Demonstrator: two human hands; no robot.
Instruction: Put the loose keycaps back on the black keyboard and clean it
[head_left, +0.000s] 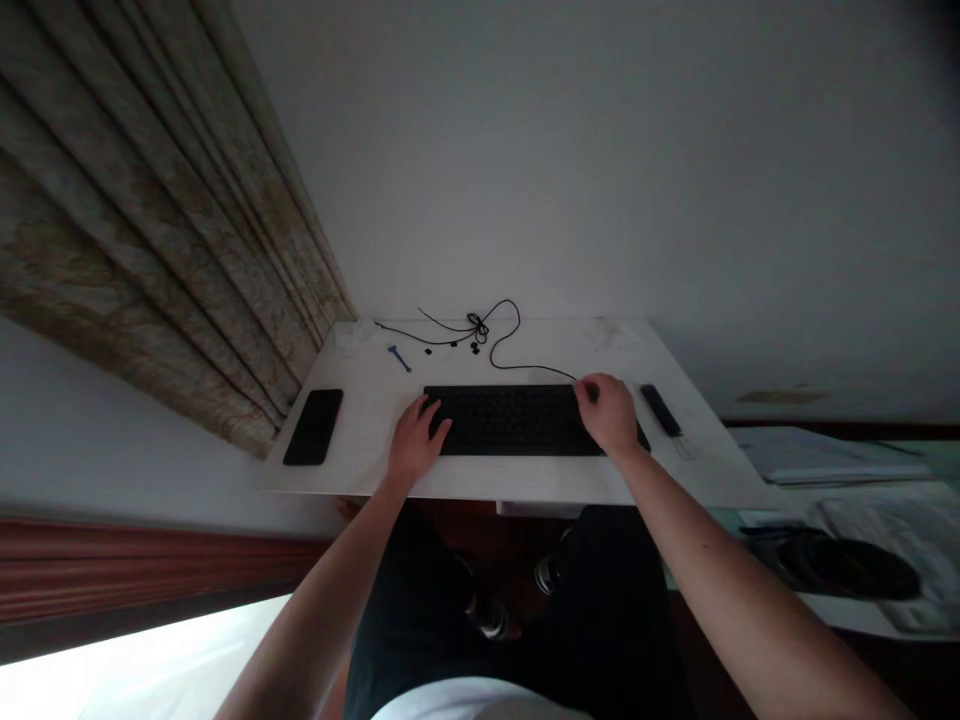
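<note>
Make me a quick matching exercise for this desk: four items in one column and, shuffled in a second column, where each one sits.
Items:
1. Black keyboard
2. Black smartphone
3. Blue tool
4. Black cable

Places:
A. Looping beyond the keyboard, then running toward the right hand
B. Near the left edge of the white tabletop
C. Under the left hand and the right hand
D. Beyond the keyboard, left of small black pieces

Pairs: 1-C, 2-B, 3-D, 4-A

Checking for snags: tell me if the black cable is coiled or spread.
Spread: the black cable loops loosely across the desk, with one small tangle.
</note>
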